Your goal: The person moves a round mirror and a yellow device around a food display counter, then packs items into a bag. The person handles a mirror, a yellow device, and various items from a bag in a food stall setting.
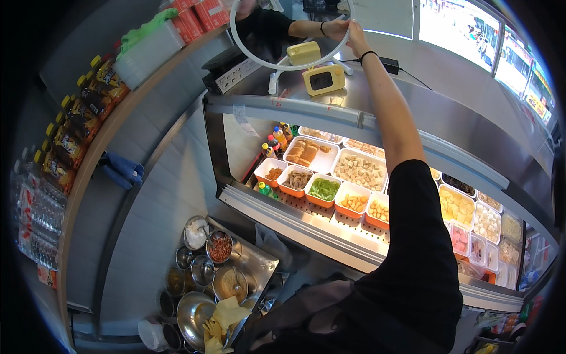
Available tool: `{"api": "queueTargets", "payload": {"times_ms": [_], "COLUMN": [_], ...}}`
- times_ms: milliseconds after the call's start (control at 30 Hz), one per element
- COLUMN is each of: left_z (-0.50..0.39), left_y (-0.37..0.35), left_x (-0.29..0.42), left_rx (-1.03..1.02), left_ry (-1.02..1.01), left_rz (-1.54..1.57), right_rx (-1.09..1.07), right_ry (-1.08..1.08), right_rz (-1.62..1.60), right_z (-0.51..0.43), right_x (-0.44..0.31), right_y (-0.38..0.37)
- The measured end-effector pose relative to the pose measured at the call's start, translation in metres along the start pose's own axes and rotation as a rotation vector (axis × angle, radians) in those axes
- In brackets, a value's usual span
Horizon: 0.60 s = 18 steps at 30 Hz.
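My right hand [357,39] reaches up to a round, white-rimmed mirror [265,42] and grips its right edge. The mirror stands on white legs on the steel top of a display fridge and reflects an arm and a dark top. A yellow digital clock [325,80] sits just in front of it, and its reflection shows in the glass. My left hand is out of view. Below my arm, the lit display fridge [283,221] holds white-and-orange tubs, among them sliced green vegetable [324,189], pale cubes [356,169] and small round balls [379,211].
Bottled drinks [79,119] and clear plastic lids [150,55] line a shelf at left. Lower left, a steel counter [261,261] carries a bowl of peanuts [219,247], a large metal bowl [194,316] and seasoning pots. A black adapter [389,65] with a cable lies behind my forearm.
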<state>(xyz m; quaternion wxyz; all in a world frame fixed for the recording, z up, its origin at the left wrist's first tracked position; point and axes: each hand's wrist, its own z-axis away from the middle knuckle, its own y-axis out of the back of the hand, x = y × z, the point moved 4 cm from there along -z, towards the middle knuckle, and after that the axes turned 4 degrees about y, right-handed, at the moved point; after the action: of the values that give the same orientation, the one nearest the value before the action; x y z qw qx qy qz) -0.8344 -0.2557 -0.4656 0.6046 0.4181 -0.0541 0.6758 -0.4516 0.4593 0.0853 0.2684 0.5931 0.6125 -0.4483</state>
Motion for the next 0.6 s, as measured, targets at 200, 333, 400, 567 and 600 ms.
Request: {"api": "queueTargets", "payload": {"times_ms": [200,333,400,567,600], "left_z": [0.009,0.018,0.018,0.021,0.019], "left_y": [0.005,0.002,-0.002,-0.014,-0.016], "left_x": [-0.015,-0.024,-0.024,-0.006,-0.002], "left_rx": [0.026,0.049,0.048,0.022,0.015], "left_ry": [0.025,0.033,0.024,-0.036,-0.05], "left_rz": [-0.008,0.009,0.015,0.049,0.082], "right_rx": [0.014,0.002,0.003,0.022,0.012], "right_ry": [0.098,0.051,0.053,-0.001,-0.014], "right_rz": [-0.006,-0.021,-0.073,-0.205,-0.222], "right_z": [-0.015,-0.017,-0.021,-0.016,-0.011], "right_x": [0.02,0.022,0.024,0.021,0.016], "right_y": [0.003,-0.001,0.004,0.005,0.003]}}
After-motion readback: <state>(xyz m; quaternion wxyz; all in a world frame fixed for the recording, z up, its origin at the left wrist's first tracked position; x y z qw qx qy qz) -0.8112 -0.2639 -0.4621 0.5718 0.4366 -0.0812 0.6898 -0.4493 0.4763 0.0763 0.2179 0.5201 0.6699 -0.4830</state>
